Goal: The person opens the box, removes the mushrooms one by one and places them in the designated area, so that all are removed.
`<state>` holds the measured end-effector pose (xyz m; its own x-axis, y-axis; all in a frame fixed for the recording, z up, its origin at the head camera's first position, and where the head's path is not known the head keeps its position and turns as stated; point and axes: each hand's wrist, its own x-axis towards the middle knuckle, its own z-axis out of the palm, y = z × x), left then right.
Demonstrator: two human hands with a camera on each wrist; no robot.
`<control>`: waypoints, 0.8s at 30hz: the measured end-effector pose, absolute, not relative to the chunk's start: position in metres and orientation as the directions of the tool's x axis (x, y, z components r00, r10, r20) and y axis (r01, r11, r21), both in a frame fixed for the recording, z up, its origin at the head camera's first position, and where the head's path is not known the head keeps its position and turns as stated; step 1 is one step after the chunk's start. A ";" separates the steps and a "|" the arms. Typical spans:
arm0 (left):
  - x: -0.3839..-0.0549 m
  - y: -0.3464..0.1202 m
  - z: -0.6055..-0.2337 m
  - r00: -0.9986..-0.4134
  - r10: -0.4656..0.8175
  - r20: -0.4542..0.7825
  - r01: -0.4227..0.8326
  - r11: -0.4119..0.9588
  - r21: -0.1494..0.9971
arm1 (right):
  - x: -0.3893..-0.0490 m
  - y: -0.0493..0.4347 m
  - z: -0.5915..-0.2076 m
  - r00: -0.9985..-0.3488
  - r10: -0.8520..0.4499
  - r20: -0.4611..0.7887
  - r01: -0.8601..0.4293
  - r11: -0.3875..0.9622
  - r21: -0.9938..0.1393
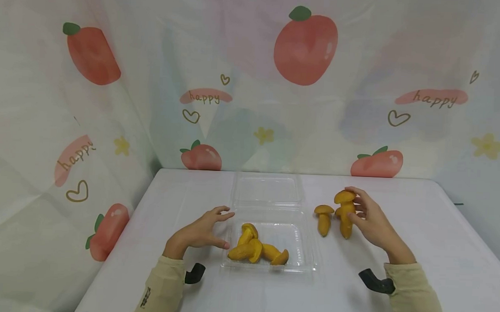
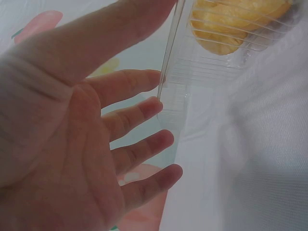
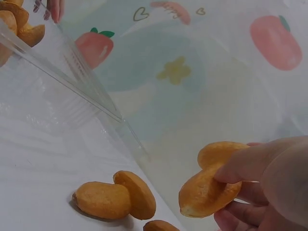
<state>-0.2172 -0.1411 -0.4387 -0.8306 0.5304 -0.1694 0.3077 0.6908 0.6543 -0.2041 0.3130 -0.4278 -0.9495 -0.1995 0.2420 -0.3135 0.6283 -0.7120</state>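
Observation:
My right hand (image 1: 372, 222) pinches a yellow-brown toy mushroom (image 3: 207, 192) between thumb and fingers, right of a clear plastic box (image 1: 307, 233). Another mushroom (image 1: 324, 222) lies on the table just left of that hand. Part of a further mushroom (image 3: 161, 225) shows at the bottom edge of the right wrist view; the held one partly covers it in the head view. Several mushrooms (image 1: 241, 252) lie inside the box. With fingers spread, my left hand (image 1: 200, 228) is at the box's left side, its fingertips close to the rim; whether they touch it is unclear.
The box's transparent lid (image 1: 267, 189) is folded back flat toward the rear of the white table (image 1: 264, 298). A printed cloth (image 1: 246, 49) with fruit pictures hangs behind the table and along its left side. Black straps (image 1: 376, 281) sit at both wrists.

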 end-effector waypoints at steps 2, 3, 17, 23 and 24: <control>-0.217 -0.141 -0.439 -0.831 0.530 -0.170 0.306 0.691 0.655 | -0.204 0.316 -0.430 -0.949 -0.191 0.251 -0.315 0.629 -0.711; -0.217 -0.141 -0.439 -0.831 0.530 -0.170 0.307 0.690 0.655 | -0.205 0.318 -0.431 -0.949 -0.187 0.255 -0.315 0.631 -0.709; -0.218 -0.141 -0.440 -0.831 0.529 -0.173 0.307 0.694 0.651 | -0.212 0.343 -0.449 -0.989 -0.067 0.131 -0.142 0.679 -0.720; -0.217 -0.140 -0.440 -0.833 0.526 -0.173 0.306 0.698 0.647 | -0.214 0.353 -0.456 -0.997 -0.017 0.080 -0.068 0.709 -0.701; -0.217 -0.140 -0.440 -0.833 0.526 -0.172 0.307 0.697 0.648 | -0.214 0.354 -0.458 -0.997 -0.011 0.073 -0.059 0.710 -0.702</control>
